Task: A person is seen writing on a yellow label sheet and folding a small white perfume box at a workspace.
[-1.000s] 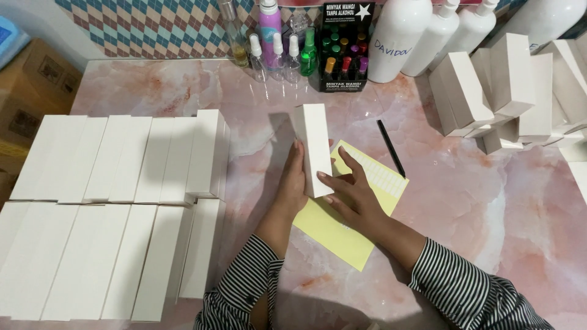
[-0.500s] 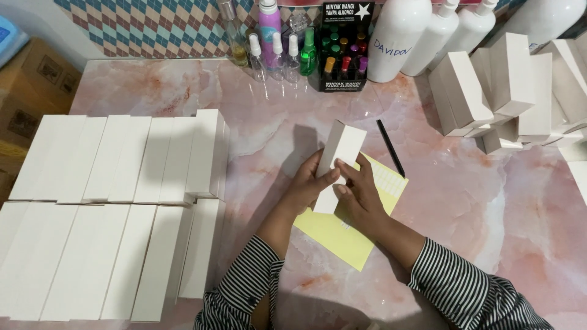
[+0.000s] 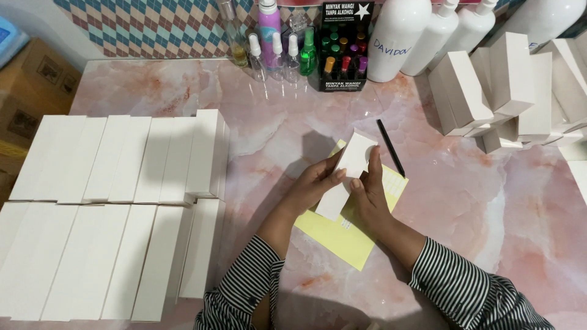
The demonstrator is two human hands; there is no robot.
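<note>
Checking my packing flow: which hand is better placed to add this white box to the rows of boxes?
Likely left: the left hand holds the white box nearer the rows of boxes.

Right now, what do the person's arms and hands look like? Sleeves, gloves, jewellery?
Both arms wear long sleeves with fine black-and-white stripes, ending at the wrist in plain cuffs. The left hand and right hand are bare: no gloves. No rings, watch or bracelet show from this head view. No markings or logos appear on the left sleeve or the right sleeve.
</note>
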